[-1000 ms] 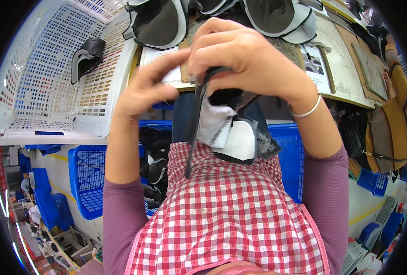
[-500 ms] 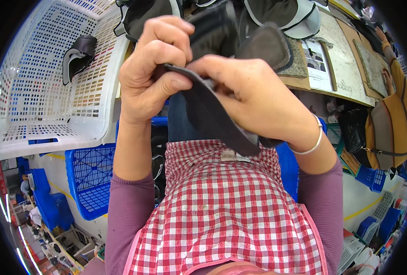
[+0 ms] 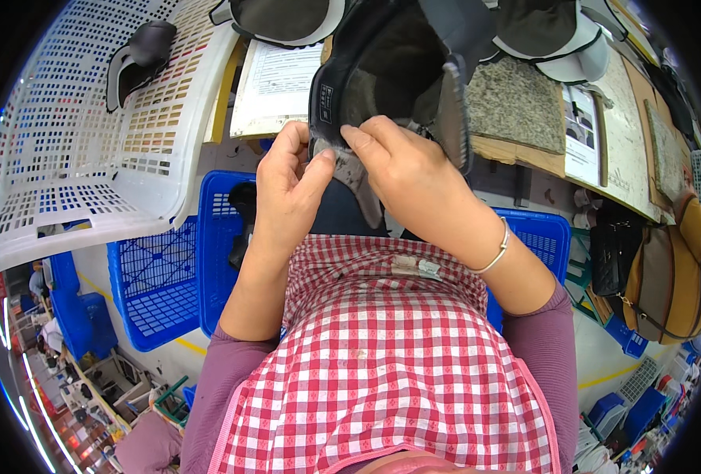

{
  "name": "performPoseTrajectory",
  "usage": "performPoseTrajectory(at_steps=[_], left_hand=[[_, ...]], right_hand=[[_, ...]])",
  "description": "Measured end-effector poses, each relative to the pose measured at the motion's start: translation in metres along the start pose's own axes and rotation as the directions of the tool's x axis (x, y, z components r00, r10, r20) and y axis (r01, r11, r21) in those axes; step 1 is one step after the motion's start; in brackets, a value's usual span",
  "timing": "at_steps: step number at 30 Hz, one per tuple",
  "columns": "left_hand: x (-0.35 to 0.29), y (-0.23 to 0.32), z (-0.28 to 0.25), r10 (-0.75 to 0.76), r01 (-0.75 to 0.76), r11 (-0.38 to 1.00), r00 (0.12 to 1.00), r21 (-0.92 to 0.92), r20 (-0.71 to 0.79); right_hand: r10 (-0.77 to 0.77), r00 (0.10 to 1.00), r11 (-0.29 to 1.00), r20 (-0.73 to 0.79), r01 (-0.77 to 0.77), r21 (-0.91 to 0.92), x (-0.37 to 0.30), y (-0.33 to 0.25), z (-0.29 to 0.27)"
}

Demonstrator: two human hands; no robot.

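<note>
A black shoe upper (image 3: 390,71) stands opened out above my lap, its dark lining and a small printed size patch showing inside. My left hand (image 3: 287,178) pinches its near left edge between thumb and fingers, beside a grey, rough-looking flap (image 3: 358,186) hanging below. My right hand (image 3: 414,166) grips the same near edge a little to the right, forefinger and thumb close to the left thumb. What the right hand's lower fingers hold is hidden behind its back. More dark uppers with pale grey edges (image 3: 536,28) lie on the workbench beyond.
At left a white perforated crate (image 3: 90,229) holds one black upper (image 3: 139,63). Blue crates (image 3: 157,296) stand below the bench. A stone-like slab (image 3: 516,107) and printed sheets (image 3: 275,83) lie on the bench. A tan-and-grey bag (image 3: 667,268) is at right.
The upper has been turned and moved away from me, so its inside now shows. Both hands have moved lower in the picture, and the bench sheet at left has come into view.
</note>
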State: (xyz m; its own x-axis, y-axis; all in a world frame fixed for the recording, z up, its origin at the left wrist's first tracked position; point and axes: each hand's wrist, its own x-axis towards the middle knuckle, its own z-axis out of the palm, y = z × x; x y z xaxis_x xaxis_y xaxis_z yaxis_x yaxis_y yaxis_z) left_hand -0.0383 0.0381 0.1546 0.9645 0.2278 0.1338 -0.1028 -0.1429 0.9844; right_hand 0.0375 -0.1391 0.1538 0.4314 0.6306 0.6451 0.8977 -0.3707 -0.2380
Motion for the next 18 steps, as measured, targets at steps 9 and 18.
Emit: performPoseTrajectory(at_steps=[9, 18], left_hand=[[-0.001, -0.001, 0.004, 0.151, -0.165, 0.977, 0.983, 0.138, 0.107], [-0.005, 0.007, 0.016, 0.055, -0.061, 0.994, 0.996, 0.086, 0.065]], right_hand=[[-0.014, 0.997, 1.000, -0.080, 0.014, -0.004, 0.000, 0.005, -0.007], [0.017, 0.976, 0.999, -0.217, -0.009, 0.039, 0.005, 0.011, -0.001]])
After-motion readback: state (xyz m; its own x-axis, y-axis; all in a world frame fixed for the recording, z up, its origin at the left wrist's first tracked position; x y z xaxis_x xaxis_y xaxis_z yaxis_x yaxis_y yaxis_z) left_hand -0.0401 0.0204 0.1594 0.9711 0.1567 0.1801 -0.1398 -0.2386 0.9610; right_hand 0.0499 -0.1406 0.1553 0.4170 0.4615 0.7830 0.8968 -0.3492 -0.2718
